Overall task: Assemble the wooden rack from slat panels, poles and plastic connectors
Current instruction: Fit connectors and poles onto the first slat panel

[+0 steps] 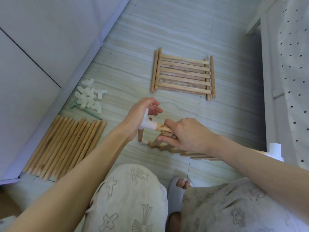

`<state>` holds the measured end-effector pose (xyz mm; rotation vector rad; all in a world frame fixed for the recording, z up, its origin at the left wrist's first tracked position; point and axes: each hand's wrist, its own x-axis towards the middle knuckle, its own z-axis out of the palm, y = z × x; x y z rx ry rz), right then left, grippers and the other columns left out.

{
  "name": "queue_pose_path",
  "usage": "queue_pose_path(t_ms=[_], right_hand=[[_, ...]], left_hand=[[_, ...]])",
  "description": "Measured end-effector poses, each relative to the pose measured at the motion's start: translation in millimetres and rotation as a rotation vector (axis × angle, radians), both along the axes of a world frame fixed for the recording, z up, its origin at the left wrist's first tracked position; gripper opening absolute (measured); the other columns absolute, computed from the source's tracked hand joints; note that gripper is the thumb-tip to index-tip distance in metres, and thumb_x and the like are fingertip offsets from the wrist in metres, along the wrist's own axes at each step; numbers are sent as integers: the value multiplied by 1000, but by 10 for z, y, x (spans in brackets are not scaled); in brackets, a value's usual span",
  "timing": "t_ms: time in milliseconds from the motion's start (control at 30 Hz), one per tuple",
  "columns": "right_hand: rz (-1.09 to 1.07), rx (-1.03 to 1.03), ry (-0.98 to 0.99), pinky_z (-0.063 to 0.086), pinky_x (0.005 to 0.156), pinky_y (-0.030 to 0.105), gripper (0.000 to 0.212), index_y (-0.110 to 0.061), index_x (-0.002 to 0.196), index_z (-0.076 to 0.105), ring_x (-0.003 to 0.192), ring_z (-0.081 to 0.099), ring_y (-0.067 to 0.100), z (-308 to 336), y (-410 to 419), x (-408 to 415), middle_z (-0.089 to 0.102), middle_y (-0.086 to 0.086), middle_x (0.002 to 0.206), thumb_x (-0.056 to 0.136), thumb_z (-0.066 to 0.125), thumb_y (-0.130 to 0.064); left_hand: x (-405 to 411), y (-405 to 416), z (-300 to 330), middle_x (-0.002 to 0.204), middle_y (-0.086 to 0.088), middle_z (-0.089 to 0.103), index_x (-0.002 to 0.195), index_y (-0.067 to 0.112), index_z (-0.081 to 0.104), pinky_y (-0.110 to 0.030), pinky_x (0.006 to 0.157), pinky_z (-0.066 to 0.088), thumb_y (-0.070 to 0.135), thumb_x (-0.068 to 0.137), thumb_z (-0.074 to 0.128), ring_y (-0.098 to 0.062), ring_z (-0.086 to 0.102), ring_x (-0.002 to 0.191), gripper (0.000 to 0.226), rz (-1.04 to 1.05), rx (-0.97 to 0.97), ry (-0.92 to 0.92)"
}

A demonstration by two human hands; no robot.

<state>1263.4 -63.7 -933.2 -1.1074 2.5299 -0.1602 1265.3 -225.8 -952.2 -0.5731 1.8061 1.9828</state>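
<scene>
A white plastic connector (148,125) is held in the left hand (140,114) above a pale tiled floor (175,30), the thumb and palm closed round its upper stub while the index and middle fingers (154,110) are stretched out loosely beyond it. A wooden pole end (163,128) is seated in the connector's side socket, and a shorter pole (140,135) hangs down from its lower socket. The right hand (187,136) is curled over the top rail of a slat panel (168,146), the thumb lying along the rail just beside the connector and the fingertips tucked under it among the slats. The panel is held on edge, tilted, and runs back to the right beneath the right forearm, where a second white connector (275,151) is seen at its far corner. A second slat panel (183,74) lies flat on the floor farther off, with loose poles alongside both of its edges. To the left, a heap of spare connectors (89,96) and a green tool (83,110) are laid near a row of loose poles (66,146).
</scene>
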Motion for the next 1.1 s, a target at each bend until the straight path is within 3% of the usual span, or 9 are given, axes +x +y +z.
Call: queue_pose_path(t_ms=[233,367,567,733,800,867,967,1033,1100], right_hand=[[-1,-48,26,43,64,34,36,-16,94,40,71,58,32,-39,-10,4,63,6,76,94,36,-52],[-17,-45,13,43,64,35,36,-18,91,38,63,49,25,-56,-20,-39,48,-4,66,94,36,-53],[-127,2,95,34,62,31,37,-22,93,41,77,56,26,18,-21,-210,56,1,77,91,39,-58],[-312,-131,117,34,63,32,31,-23,91,36,84,59,31,283,104,-201,53,0,75,91,45,-53],[-292,-113,231,32,62,32,33,-20,95,42,86,61,32,356,108,-138,62,5,83,92,43,-53],[-199,-108,449,33,53,30,38,-15,93,51,68,65,29,342,85,-45,67,4,76,91,40,-52],[-137,-156,643,20,40,18,30,-17,80,49,35,53,22,410,26,61,58,-3,50,83,42,-46],[-72,-201,630,19,40,18,28,-19,86,40,39,55,21,451,3,92,60,-3,56,82,52,-44],[-73,-278,415,35,46,24,35,-22,102,42,62,63,20,600,30,136,66,-4,78,82,55,-47]], left_hand=[[-24,70,-52,85,9,72,83,26,61,-49,103,36,31,80,47,-19,58,109,15,75,1,53],[-77,31,-56,86,5,72,81,24,63,-49,103,36,39,82,46,-19,60,105,22,38,-11,39],[-190,48,56,95,2,65,88,23,59,-30,81,37,37,101,22,-15,55,100,42,128,-1,86],[-148,62,238,109,9,51,104,33,55,-35,107,22,54,96,31,-3,40,106,32,53,84,-42],[-179,5,385,103,-2,51,103,20,53,-44,110,25,52,91,46,-17,40,123,35,128,214,-213],[-179,-37,519,116,-19,52,106,7,50,-47,96,44,41,87,58,-33,46,122,40,148,332,-324],[-153,-82,656,96,-22,62,94,-2,55,-36,52,55,4,90,45,-30,63,77,12,240,362,-252],[-93,-114,739,80,-22,64,90,-8,52,-38,45,54,-10,89,32,-29,67,59,20,282,392,-191],[13,-141,861,86,-24,63,98,-10,51,-39,46,56,-11,90,31,-28,68,57,22,258,431,-119]])
